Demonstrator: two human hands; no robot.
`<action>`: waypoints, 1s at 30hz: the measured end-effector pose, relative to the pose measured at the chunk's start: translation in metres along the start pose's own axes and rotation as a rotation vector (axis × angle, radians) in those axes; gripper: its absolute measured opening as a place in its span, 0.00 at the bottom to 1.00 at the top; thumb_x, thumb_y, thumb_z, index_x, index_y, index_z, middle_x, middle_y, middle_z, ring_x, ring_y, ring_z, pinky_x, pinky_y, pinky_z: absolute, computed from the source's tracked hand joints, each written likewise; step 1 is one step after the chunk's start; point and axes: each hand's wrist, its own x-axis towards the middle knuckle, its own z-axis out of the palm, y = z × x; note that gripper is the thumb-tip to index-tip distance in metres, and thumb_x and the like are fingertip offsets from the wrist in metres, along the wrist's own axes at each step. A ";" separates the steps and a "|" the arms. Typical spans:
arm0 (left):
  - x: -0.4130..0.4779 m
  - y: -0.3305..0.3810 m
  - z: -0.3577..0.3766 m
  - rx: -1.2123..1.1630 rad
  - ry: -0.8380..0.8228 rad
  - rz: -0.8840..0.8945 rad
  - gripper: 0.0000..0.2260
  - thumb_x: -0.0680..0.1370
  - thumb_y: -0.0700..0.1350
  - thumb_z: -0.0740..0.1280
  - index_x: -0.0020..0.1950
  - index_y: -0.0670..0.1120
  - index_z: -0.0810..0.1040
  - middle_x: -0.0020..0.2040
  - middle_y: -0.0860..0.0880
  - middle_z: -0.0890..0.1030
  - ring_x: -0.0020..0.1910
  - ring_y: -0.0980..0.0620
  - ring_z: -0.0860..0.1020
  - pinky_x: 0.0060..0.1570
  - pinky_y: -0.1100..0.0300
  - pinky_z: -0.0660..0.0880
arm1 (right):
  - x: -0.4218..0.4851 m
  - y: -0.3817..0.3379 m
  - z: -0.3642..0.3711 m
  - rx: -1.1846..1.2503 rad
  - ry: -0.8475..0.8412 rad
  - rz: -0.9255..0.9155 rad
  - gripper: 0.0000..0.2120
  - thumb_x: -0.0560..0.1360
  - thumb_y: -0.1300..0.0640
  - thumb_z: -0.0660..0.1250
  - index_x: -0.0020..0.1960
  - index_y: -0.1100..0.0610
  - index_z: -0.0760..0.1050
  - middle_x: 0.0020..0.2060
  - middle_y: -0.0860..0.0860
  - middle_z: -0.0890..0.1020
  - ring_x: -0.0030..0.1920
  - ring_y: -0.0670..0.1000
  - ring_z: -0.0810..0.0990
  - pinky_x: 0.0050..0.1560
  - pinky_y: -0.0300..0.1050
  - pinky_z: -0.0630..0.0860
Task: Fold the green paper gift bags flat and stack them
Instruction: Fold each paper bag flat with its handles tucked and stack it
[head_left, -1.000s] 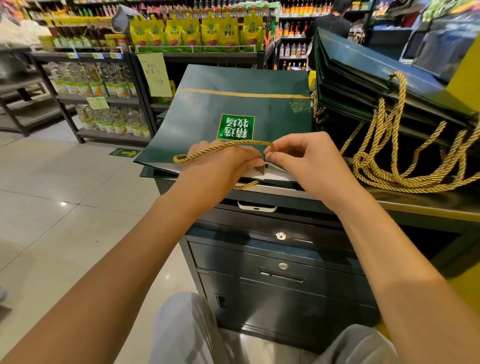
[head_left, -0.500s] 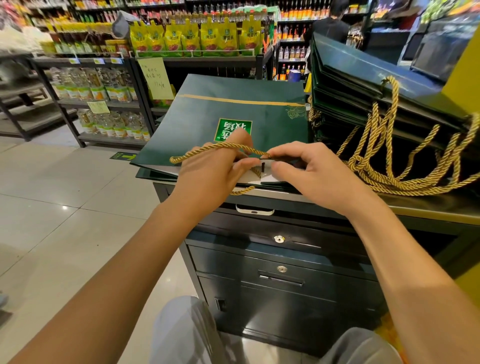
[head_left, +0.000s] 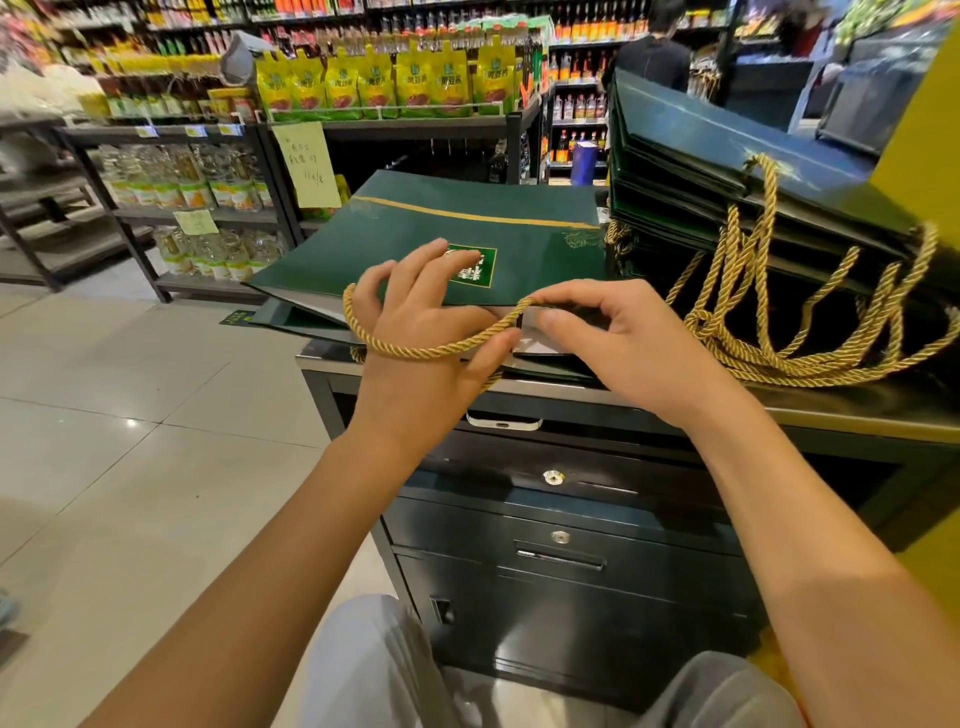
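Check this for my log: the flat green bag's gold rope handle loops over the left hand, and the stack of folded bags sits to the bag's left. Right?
No: the head view shows the stack of folded bags to the right of the flat green bag. The gold rope handle does loop over the left hand.

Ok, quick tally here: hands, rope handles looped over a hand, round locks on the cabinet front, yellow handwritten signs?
Hands: 2 (left hand, right hand)
Looped gold rope handle: 1
Round cabinet locks: 2
Yellow handwritten signs: 2
Total: 7
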 end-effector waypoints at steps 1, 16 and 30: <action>0.001 0.003 0.001 0.010 0.006 -0.021 0.09 0.77 0.57 0.70 0.46 0.55 0.88 0.66 0.48 0.80 0.70 0.44 0.73 0.68 0.48 0.57 | 0.000 0.000 0.000 0.005 0.000 0.001 0.09 0.82 0.56 0.67 0.57 0.49 0.84 0.46 0.46 0.86 0.49 0.48 0.82 0.53 0.46 0.78; 0.006 0.014 0.009 -0.051 -0.014 -0.169 0.15 0.77 0.58 0.66 0.46 0.50 0.88 0.58 0.51 0.84 0.66 0.45 0.74 0.67 0.31 0.63 | -0.001 -0.001 0.000 0.039 0.013 -0.018 0.08 0.82 0.55 0.67 0.55 0.48 0.85 0.44 0.46 0.86 0.48 0.49 0.82 0.51 0.46 0.78; -0.004 -0.008 -0.020 -0.215 -0.336 -0.064 0.05 0.69 0.53 0.69 0.39 0.53 0.81 0.62 0.59 0.80 0.65 0.55 0.76 0.70 0.45 0.63 | -0.001 0.002 0.001 -0.004 0.031 0.011 0.10 0.80 0.57 0.69 0.60 0.53 0.83 0.45 0.43 0.85 0.47 0.41 0.83 0.51 0.35 0.78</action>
